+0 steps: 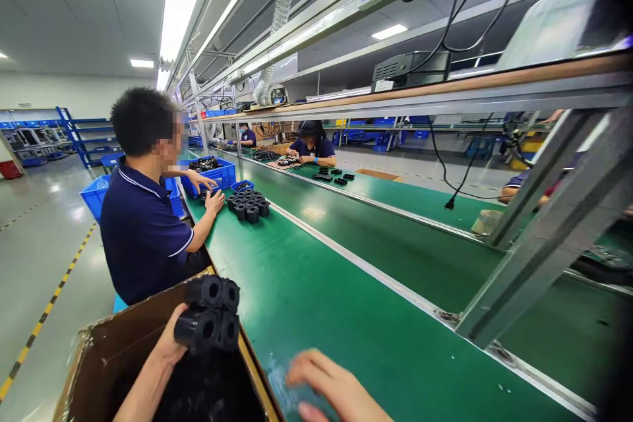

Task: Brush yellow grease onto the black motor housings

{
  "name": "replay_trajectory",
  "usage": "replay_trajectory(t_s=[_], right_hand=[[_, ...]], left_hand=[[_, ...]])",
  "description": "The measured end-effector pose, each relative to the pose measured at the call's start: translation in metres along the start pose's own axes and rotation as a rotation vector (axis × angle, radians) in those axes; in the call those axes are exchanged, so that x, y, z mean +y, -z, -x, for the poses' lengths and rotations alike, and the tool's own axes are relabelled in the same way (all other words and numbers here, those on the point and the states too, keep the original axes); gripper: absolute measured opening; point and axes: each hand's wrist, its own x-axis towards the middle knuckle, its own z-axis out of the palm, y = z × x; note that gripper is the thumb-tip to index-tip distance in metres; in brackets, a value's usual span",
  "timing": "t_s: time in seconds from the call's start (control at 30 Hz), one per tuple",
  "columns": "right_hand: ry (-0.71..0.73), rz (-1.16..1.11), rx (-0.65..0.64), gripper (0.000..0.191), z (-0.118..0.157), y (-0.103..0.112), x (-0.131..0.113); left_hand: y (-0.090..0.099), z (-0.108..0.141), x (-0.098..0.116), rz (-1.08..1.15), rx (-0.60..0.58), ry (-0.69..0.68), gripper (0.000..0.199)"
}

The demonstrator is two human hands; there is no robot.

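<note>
Black hollow cylindrical parts [190, 328]: are showing one plain black.
Brown rectangular cardboard box [131, 320]: is showing plain brown on its walls.
Long flat green tabletop [316, 290]: is looking evenly green.
Navy fabric polo shirt [143, 231]: is bearing thin white stripes at collar and sleeve.
Yellow-and-black floor tape [42, 318]: is alternating both colours in stripes.
Blue rectangular plastic bin [226, 175]: is looking plain blue.

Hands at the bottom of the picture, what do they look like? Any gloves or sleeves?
The left hand and the right hand are bare, with no gloves. No sleeve, watch or bracelet shows on the left forearm. The right hand is a bit blurry, so I can't spot tiny details.
</note>
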Motion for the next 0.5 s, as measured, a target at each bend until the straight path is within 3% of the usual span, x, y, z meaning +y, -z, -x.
replay_trajectory(t_s=[0.07,0.13,0.23,0.37,0.5], right_hand=[[0.038,-0.13,0.015,0.03,-0.029,0.003,-0.012],[-0.019,-0.24,0.031,0.038,-0.053,0.001,-0.021],[-0.089,-0.262,0.016,0.053,-0.067,-0.005,-0.022],[-0.091,-0.211,0.019,0.059,-0.062,-0.003,-0.005],[-0.006,-0.208,-0.088,0.063,-0.064,0.006,0.016]], left_hand=[[-0.036,0.014,0.009,0.132,0.001,-0.006,0.049],[-0.068,0.027,0.018,0.232,-0.016,-0.007,0.048],[-0.103,0.043,0.03,0.329,-0.043,-0.01,0.046],[-0.128,0.052,0.04,0.409,-0.052,-0.023,0.044],[-0.141,0.053,0.039,0.442,-0.051,-0.034,0.04]])
